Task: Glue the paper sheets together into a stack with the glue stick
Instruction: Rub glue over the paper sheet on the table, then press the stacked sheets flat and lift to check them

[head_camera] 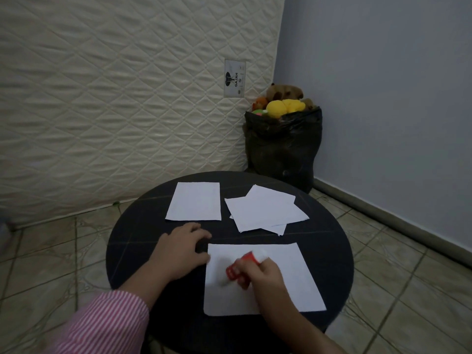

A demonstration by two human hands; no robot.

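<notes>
Your right hand (263, 275) has its grip curled around the red glue stick (242, 268), which is blurred and lies tilted over the nearest paper sheet (288, 277); that sheet sits at the 6 o'clock part of the round dark surface (132, 241); whether the stick's tip touches the paper, you cannot tell through the blur. Your left hand (178, 251) rests at the sheet's 9 o'clock edge, fingers loosely bent on the surface and thumb at the paper's border; its grip holds nothing. A striped pink sleeve (109, 325) covers your left forearm.

At 11 o'clock on the surface a single sheet (195, 201) lies flat, apart from the others; at 1 o'clock a loose pile of sheets (265, 210) overlaps at differing angles, near the single sheet but not touching it.

Beyond the surface, at 12 o'clock, a quilted mattress (115, 98) stands upright against the wall; at 1 o'clock a black bag (283, 144) holds plush toys (284, 104), standing on the tiled floor (396, 277) in the corner.
</notes>
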